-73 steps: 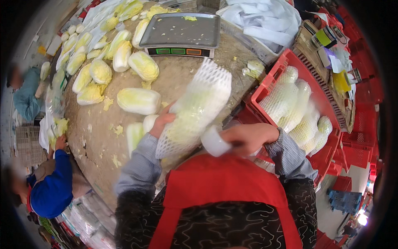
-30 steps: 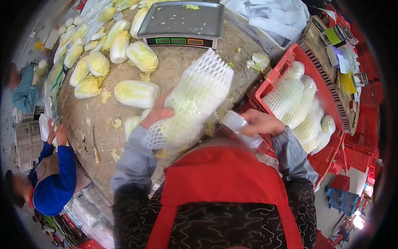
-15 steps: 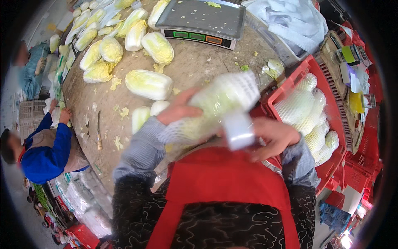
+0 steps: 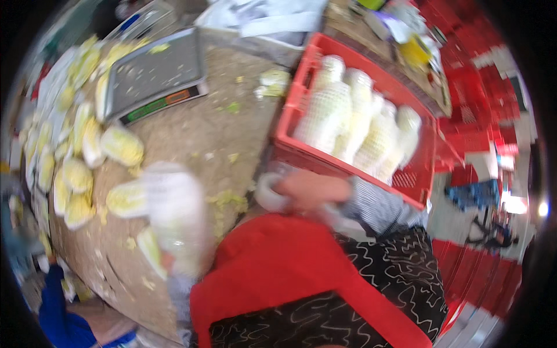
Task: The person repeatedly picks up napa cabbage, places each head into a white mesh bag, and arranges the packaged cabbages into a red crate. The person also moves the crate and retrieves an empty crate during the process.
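A Chinese cabbage in a white foam net stands nearly upright at the left, smeared by motion. My left hand is closed on its lower side, mostly hidden behind it. In front of my red apron, my right hand grips a pale roll of tape, also blurred. To the right, a red plastic crate holds several netted cabbages. Bare cabbages lie on the table beyond my left hand, one right behind the netted one.
A flat weighing scale stands at the far left of the brown table, among loose leaf scraps. White netting fills a bin at the back. A co-worker in blue sleeves is at the lower left. Stacked red crates stand at the right.
The view has swung to the right, bringing the whole red crate in. The netted cabbage has gone from lying across in front of me to nearly upright at the left, away from the tape roll.
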### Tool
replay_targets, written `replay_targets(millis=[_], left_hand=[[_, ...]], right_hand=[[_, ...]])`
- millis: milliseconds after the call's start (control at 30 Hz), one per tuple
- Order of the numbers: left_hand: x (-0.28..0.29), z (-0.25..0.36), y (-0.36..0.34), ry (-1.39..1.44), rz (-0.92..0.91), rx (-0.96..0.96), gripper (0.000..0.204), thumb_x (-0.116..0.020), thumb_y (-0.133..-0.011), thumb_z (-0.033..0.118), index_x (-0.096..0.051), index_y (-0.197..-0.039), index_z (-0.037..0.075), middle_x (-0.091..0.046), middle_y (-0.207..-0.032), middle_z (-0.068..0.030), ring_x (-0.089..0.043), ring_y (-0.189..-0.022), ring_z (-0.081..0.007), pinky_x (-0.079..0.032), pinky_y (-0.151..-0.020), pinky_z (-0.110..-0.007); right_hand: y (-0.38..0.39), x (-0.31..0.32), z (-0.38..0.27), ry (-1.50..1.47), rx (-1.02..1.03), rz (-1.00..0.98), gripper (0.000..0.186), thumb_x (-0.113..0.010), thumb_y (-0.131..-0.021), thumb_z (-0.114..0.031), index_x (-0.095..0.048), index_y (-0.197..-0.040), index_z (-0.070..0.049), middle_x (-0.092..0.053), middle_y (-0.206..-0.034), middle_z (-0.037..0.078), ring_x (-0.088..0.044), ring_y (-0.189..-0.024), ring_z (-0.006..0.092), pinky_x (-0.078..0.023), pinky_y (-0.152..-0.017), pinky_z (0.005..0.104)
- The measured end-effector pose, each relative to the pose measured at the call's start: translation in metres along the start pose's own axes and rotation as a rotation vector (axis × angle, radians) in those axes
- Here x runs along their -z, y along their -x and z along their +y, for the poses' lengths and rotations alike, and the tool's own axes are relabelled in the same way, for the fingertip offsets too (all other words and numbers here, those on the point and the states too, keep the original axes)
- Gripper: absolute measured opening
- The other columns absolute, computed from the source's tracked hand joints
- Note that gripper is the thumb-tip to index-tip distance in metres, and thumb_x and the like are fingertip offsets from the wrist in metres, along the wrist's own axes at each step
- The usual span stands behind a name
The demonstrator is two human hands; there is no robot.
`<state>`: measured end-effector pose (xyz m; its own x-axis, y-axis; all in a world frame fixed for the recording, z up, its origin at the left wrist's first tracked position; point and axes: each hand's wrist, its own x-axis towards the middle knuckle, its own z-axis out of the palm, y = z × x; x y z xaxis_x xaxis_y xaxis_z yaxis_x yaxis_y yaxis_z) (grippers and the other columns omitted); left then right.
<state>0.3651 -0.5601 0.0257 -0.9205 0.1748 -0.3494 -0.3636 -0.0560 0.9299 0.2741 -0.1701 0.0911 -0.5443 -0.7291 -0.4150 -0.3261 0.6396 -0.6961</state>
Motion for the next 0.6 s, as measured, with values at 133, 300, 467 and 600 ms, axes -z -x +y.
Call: replay_targets(millis=[133, 300, 467, 600], left_hand=[[-0.002, 0.002, -0.007, 0.060, 0.127, 0.006, 0.102, -0.081, -0.062, 0.034, -0.038, -0.147, -0.002, -0.051, -0.139, -0.0172, -0.048, -0.130, -0.0270, -0.036, -0.111, -0.040], [-0.031, 0.034, -0.029, 0.201, 0.141, -0.074, 0.099, -0.079, -0.064, 0.030, -0.035, -0.147, -0.002, -0.051, -0.138, -0.0183, -0.049, -0.129, -0.0284, -0.039, -0.109, -0.042], [-0.101, 0.088, -0.078, 0.350, -0.018, -0.256, 0.096, -0.076, -0.066, 0.025, -0.033, -0.148, -0.001, -0.051, -0.136, -0.0194, -0.050, -0.127, -0.0298, -0.041, -0.107, -0.044], [-0.212, 0.148, -0.102, -0.193, -0.182, -0.932, 0.087, -0.075, -0.066, 0.020, -0.039, -0.143, -0.002, -0.048, -0.138, -0.0212, -0.048, -0.127, -0.0343, -0.041, -0.106, -0.048]], right_hand=[[-0.092, 0.025, 0.005, 0.101, 0.014, 0.402, 0.035, -0.067, -0.086, -0.033, -0.062, -0.097, 0.000, -0.066, -0.092, 0.022, -0.067, -0.081, 0.0400, -0.053, -0.071, 0.0483], [-0.136, 0.027, 0.027, 0.151, -0.059, 0.702, 0.044, -0.063, -0.090, -0.041, -0.060, -0.106, 0.000, -0.065, -0.101, 0.023, -0.067, -0.090, 0.0381, -0.054, -0.075, 0.0466], [-0.002, 0.033, 0.003, -0.715, 0.145, 0.812, 0.056, -0.058, -0.094, -0.050, -0.059, -0.119, -0.001, -0.069, -0.094, 0.019, -0.070, -0.077, 0.0278, -0.056, -0.065, 0.0413], [0.116, 0.029, 0.005, -1.488, 0.094, 0.307, 0.066, -0.051, -0.097, -0.057, -0.054, -0.132, -0.001, -0.071, -0.090, 0.016, -0.068, -0.068, 0.0201, -0.056, -0.058, 0.0321]])
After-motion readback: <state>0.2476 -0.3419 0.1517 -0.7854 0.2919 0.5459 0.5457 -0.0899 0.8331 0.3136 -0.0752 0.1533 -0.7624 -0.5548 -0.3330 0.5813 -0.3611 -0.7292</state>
